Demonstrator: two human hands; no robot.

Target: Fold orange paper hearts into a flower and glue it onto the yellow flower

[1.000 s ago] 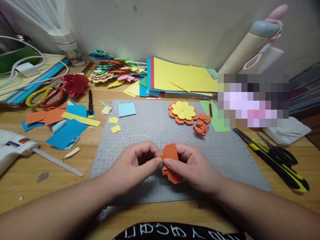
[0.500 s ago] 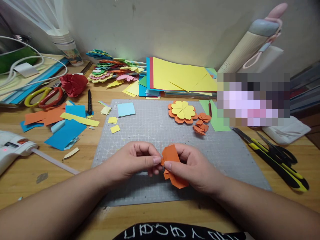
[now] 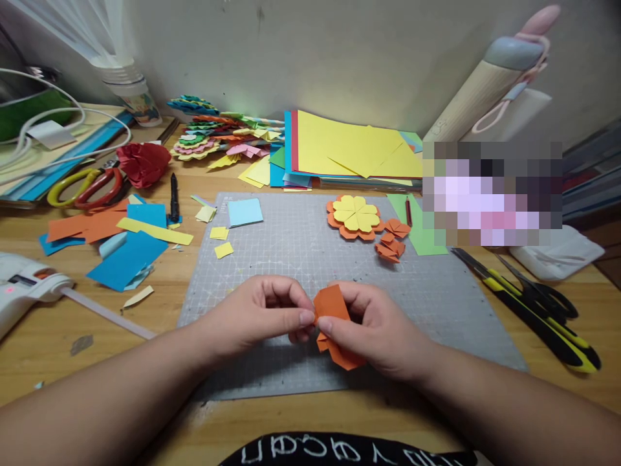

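A folded piece of orange paper (image 3: 334, 304) is held above the grey cutting mat (image 3: 291, 259). My right hand (image 3: 383, 327) grips it from the right, thumb pressed on its front. From the other side, my left hand (image 3: 276, 314) pinches the paper's left edge between thumb and fingertips. Farther back on the mat lies a yellow and orange paper flower (image 3: 356, 215), with small folded orange paper pieces (image 3: 389, 247) beside it. A light blue paper square (image 3: 245, 212) and small yellow squares (image 3: 224, 250) lie at the mat's far left.
Paper scraps (image 3: 129, 259), a glue gun (image 3: 33, 281) and red-and-yellow-handled scissors (image 3: 99, 186) lie on the left. A yellow-black cutter (image 3: 538, 317) and black scissors (image 3: 548, 294) lie right. Behind are stacked coloured sheets (image 3: 349, 145) and several paper flowers (image 3: 208, 139).
The orange paper has tilted and dropped very slightly. My left fingertips have closed in on its left edge; otherwise things stay in place.
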